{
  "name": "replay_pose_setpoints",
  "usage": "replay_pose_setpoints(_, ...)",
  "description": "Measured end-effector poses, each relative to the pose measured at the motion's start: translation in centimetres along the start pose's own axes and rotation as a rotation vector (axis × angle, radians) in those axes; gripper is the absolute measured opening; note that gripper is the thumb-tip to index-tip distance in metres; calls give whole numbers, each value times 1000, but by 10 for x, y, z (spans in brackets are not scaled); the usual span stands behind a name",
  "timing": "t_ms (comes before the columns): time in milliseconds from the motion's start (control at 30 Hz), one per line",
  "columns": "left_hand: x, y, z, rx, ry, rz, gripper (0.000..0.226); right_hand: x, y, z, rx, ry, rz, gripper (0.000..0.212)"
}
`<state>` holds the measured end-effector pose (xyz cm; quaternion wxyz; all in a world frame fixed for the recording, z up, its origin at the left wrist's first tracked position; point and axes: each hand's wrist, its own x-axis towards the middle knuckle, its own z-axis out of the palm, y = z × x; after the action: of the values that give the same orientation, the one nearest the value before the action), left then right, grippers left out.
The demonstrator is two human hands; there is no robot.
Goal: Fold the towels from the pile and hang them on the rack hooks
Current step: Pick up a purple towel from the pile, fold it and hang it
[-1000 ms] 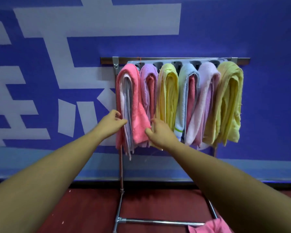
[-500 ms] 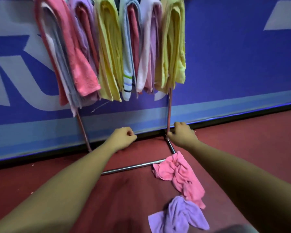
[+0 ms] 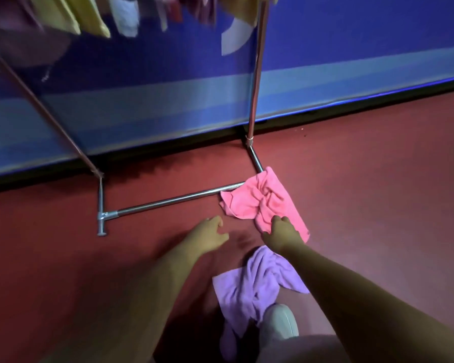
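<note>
Right hand [image 3: 281, 233] lowered, gripping pink towel [image 3: 260, 200]

Head view, steeply down onto floor [image 3: 372, 210].

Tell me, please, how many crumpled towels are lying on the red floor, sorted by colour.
Pink crumpled cloth towel: 1
Lilac crumpled cloth towel: 1
Total: 2
Hanging towels at the top edge are too blurred to count.
</note>
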<state>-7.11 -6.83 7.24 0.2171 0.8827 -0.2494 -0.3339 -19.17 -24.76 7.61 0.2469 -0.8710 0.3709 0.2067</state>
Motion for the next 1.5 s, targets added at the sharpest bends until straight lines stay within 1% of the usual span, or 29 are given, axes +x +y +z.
replay_pose_setpoints(67,12,-17,21,-5,-27,-34,31,12,6,29,-1,-82,3,55)
replay_pose_setpoints(133,22,-33,42,-9,-64,-65,29,21,11,55,1,-144,-21,52)
replay_pose_setpoints(200,28,-48,63,-13,-101,-102,26,28,14,77,-22,-215,-50,43)
replay_pose_setpoints(267,31,-60,83,-12,-139,-152,24,35,19,101,-66,-241,-55,29)
replay_pose_setpoints(333,31,-71,105,-6,-170,-197,24,40,27,120,-74,-241,-18,40)
replay_pose_setpoints(400,29,-80,127,6,-208,-243,31,45,38,136,-106,-259,4,42)
replay_pose_setpoints(500,21,-91,156,12,-243,-361,54,51,50,143,-72,-293,39,35)
replay_pose_setpoints(533,19,-94,162,5,-243,-388,58,53,53,143,-54,-290,41,32)
replay_pose_setpoints(567,17,-97,167,2,-244,-385,57,54,54,141,-16,-304,30,29)
replay_pose_setpoints(633,13,-102,172,7,-309,-329,39,55,49,135,48,-318,-18,22)
replay_pose_setpoints(700,7,-99,172,-15,-389,-267,31,51,37,128,104,-243,-57,17)
replay_pose_setpoints(733,5,-96,170,-92,-397,-263,25,48,30,122,150,-195,-73,15)
replay_pose_setpoints(767,4,-94,168,-205,-386,-270,16,46,22,117,203,-159,-73,14)
replay_pose_setpoints(800,6,-93,162,-310,-334,-278,10,45,15,111,250,-136,-73,13)
replay_pose_setpoints(900,14,-87,121,-639,-70,-359,22,41,0,85,287,-98,-108,17)
replay_pose_setpoints(967,16,-75,79,-781,46,-345,22,38,-8,64,342,-72,-108,13)
replay_pose_setpoints(1033,14,-58,35,-833,116,-259,24,33,-21,40,429,-33,-103,17)
replay_pose_setpoints(1133,0,-27,-25,-896,206,-120,24,22,-43,2,578,12,-173,34)
replay_pose_setpoints(1167,-7,-16,-43,-904,242,-87,24,14,-52,-13,614,21,-197,33)
replay_pose_setpoints(1267,-40,20,-90,-876,321,11,21,-19,-81,-58,711,35,-262,15)
replay_pose_setpoints(1300,-53,32,-103,-863,340,47,19,-33,-90,-73,746,30,-281,12)
replay_pose_setpoints(1367,-80,56,-125,-838,378,129,14,-61,-106,-102,804,9,-337,16)
replay_pose_setpoints(1433,-108,76,-145,-796,441,212,8,-89,-119,-127,811,12,-418,17)
replay_pose_setpoints(1500,-137,91,-164,-759,486,292,9,-119,-129,-149,805,7,-518,16)
